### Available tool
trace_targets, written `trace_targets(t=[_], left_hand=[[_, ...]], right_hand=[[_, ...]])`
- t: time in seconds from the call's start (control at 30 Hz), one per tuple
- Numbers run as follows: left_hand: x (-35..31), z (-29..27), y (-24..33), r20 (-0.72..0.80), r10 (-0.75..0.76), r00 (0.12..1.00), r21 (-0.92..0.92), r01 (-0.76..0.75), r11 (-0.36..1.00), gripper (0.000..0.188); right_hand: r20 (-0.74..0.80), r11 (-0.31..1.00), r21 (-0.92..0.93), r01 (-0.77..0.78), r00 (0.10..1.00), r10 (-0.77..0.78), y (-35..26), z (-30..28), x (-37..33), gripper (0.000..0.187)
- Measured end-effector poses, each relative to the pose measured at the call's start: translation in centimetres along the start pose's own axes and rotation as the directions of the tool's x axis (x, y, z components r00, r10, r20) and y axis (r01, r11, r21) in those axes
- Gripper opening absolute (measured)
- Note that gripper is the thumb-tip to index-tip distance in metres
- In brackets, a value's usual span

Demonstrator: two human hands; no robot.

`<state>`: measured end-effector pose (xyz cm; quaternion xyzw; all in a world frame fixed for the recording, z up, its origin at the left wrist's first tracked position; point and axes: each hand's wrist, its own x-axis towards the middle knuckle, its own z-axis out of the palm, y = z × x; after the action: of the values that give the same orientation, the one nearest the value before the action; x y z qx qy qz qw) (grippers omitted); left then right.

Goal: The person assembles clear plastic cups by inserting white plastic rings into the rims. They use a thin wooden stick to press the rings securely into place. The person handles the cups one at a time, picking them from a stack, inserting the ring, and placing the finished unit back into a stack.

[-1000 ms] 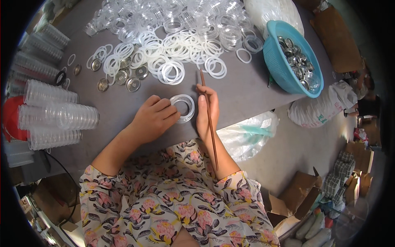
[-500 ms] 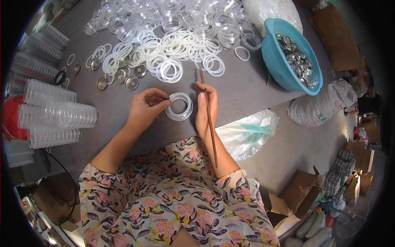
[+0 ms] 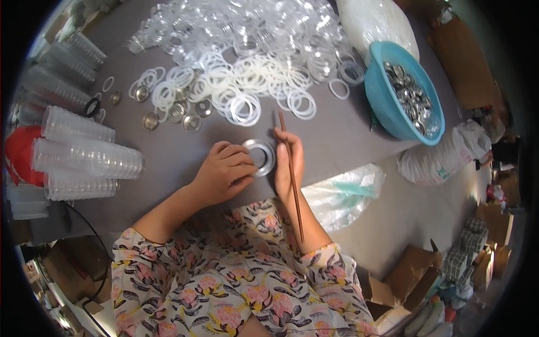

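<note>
My left hand (image 3: 224, 173) has its fingers curled against the left edge of a clear plastic ring (image 3: 271, 157) lying on the grey table, partly covering it. A thin brown stick (image 3: 296, 202) is held between thumb and fingers of my right hand (image 3: 289, 160), beside the ring's right edge. The stick points away from me and its near end runs along my forearm. Beyond my hands lie many flat white sealing rings (image 3: 244, 108), with several round metal lids (image 3: 191, 122) to their left. Behind them is a heap of clear plastic rings (image 3: 323, 64).
Stacks of clear plastic cups (image 3: 92, 157) lie at the left beside a red object (image 3: 25, 151). A blue basket (image 3: 384, 115) of metal lids stands at the right table edge, near a large clear bag (image 3: 379, 28). Below are a plastic bag (image 3: 351, 196) and an open cardboard box (image 3: 412, 267).
My left hand has turned from a thumb-and-finger pinch at the ring's edge to curled fingers, back of the hand up, over its left side. The whole view has shifted slightly; the right hand still holds the stick.
</note>
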<state>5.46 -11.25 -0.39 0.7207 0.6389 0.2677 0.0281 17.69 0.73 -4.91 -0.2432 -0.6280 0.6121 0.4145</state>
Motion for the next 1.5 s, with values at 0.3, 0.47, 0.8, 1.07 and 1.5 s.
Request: trace_targets(t=[0.3, 0.47, 0.8, 1.07, 1.5], left_hand=[[8.1, -3.1, -16.4, -0.547, -0.363, 0.754, 0.169, 0.524, 0.835, 0.072], [11.6, -5.3, -25.3, -0.461, -0.669, 0.582, 0.002, 0.755, 0.656, 0.087], [11.6, -6.6, -23.8, -0.129, -0.721, 0.680, -0.228, 0.688, 0.689, 0.075], [11.1, -4.3, -18.8, -0.104, -0.642, 0.760, 0.172, 0.650, 0.741, 0.052], [6.8, -6.1, -12.3, 0.013, -0.456, 0.890, 0.248, 0.438, 0.864, 0.031]], right_hand=[[0.228, 0.662, -0.642, 0.386, 0.921, -0.316, -0.4, -3.0, -1.3, 0.024], [0.198, 0.614, -0.703, 0.360, 0.928, -0.317, -0.3, -2.1, -1.5, 0.023], [0.187, 0.612, -0.705, 0.357, 0.927, -0.326, -0.5, -2.0, -1.7, 0.024], [0.182, 0.602, -0.719, 0.348, 0.930, -0.320, -0.5, -1.8, -1.5, 0.025], [0.471, 0.708, -0.497, 0.501, 0.842, -0.265, -2.9, 0.9, -2.4, 0.035]])
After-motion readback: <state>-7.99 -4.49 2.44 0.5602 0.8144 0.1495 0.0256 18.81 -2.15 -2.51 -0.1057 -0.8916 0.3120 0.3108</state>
